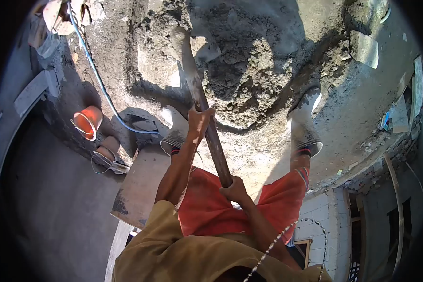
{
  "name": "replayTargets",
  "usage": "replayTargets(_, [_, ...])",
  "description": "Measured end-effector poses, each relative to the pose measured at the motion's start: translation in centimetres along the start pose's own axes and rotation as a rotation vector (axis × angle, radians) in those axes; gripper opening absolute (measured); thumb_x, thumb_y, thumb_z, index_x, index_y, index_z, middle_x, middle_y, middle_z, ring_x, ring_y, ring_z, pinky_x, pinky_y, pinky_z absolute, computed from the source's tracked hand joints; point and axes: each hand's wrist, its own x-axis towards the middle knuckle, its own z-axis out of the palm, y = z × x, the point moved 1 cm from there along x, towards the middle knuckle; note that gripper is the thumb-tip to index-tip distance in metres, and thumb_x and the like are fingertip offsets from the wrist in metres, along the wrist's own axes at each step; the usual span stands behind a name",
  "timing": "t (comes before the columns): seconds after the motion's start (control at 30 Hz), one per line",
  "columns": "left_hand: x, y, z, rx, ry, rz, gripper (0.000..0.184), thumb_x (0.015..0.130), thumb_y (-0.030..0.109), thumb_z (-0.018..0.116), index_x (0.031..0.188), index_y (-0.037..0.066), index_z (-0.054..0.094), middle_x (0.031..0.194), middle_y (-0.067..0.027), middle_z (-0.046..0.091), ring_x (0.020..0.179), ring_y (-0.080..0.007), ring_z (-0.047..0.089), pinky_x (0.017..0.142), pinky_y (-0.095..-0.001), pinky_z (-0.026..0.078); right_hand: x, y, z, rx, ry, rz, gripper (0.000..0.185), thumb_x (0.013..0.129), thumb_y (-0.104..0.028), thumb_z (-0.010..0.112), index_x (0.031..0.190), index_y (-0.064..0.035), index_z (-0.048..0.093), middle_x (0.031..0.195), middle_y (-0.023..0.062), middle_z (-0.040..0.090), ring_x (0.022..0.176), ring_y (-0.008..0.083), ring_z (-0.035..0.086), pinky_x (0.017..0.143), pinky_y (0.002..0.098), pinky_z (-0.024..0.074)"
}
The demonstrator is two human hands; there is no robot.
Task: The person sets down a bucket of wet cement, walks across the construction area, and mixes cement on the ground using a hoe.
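Observation:
My left hand (199, 123) is wrapped round the middle of a long wooden handle, that of what looks like a hoe (213, 141). Lower down, close to my red shorts, my right hand (235, 190) grips the same handle near its end. The handle slants away from me, up and slightly left. At its far end a flat grey blade (207, 49) shows beside the wood, at the left side of a heap of wet grey mortar (249, 70). Part of the blade is hard to make out in the shadow.
My pale boots stand either side, the left boot (175, 129) and right boot (304, 117). An orange bucket (94, 117) and a smaller dirty bucket (109, 148) are at left, near a blue hose (95, 70). A board (138, 183) lies by my left leg.

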Motion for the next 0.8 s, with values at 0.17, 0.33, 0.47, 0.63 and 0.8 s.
replayTargets(0.17, [15.4, 17.4, -6.9, -0.164, -0.101, 0.3, 0.014, 0.072, 0.01, 0.057, 0.079, 0.0, 0.051, 0.057, -0.0073, 0.052, 0.047, -0.0164, 0.051, 0.046, -0.0299, 0.046, 17.8, -16.8, -0.4, -0.128, 0.172, -0.436, 0.028, 0.062, -0.013, 0.066, 0.082, 0.0019, 0.053, 0.063, 0.009, 0.056, 0.059, 0.0179, 0.055, 0.057, 0.0329, 0.0448])
replayTargets(0.33, [20.9, 0.4, -5.1, -0.509, -0.212, 0.227, 0.016, 0.072, 0.012, 0.063, 0.076, -0.003, 0.057, 0.058, -0.0076, 0.054, 0.046, -0.0159, 0.053, 0.043, -0.0292, 0.045, 17.1, -8.2, 2.2, 0.023, 0.126, -0.083, 0.025, 0.062, -0.012, 0.064, 0.079, 0.0017, 0.054, 0.058, 0.008, 0.056, 0.047, 0.0135, 0.053, 0.044, 0.0297, 0.0442])
replayTargets(0.47, [5.2, -9.3, -2.6, -0.029, -0.039, -0.187, 0.017, 0.065, 0.011, 0.064, 0.065, -0.004, 0.057, 0.056, -0.0095, 0.056, 0.046, -0.0161, 0.054, 0.041, -0.0296, 0.043, 4.1, 3.5, 3.4, -0.063, 0.157, 0.143, 0.028, 0.059, -0.016, 0.067, 0.078, 0.0005, 0.055, 0.061, 0.0101, 0.059, 0.054, 0.0165, 0.059, 0.052, 0.0312, 0.0466])
replayTargets(0.63, [-4.9, -11.7, -1.8, -0.085, -0.104, -0.207, 0.026, 0.061, 0.012, 0.065, 0.077, -0.005, 0.053, 0.061, -0.0102, 0.057, 0.049, -0.0158, 0.058, 0.045, -0.0284, 0.047, -3.8, 11.1, 7.0, -0.049, 0.279, 0.165, 0.022, 0.06, -0.011, 0.066, 0.074, -0.0001, 0.054, 0.056, 0.0055, 0.055, 0.045, 0.0126, 0.053, 0.041, 0.0285, 0.0428])
replayTargets(0.8, [10.0, 4.9, -2.2, 0.062, -0.12, 0.409, 0.042, 0.061, 0.02, 0.065, 0.089, -0.008, 0.053, 0.068, -0.0149, 0.06, 0.061, -0.0218, 0.062, 0.058, -0.0341, 0.05, 13.7, -3.6, 6.2, 0.124, 0.396, -0.111, 0.016, 0.06, -0.012, 0.063, 0.068, -0.0031, 0.052, 0.055, 0.0034, 0.052, 0.043, 0.0097, 0.046, 0.042, 0.027, 0.0384])
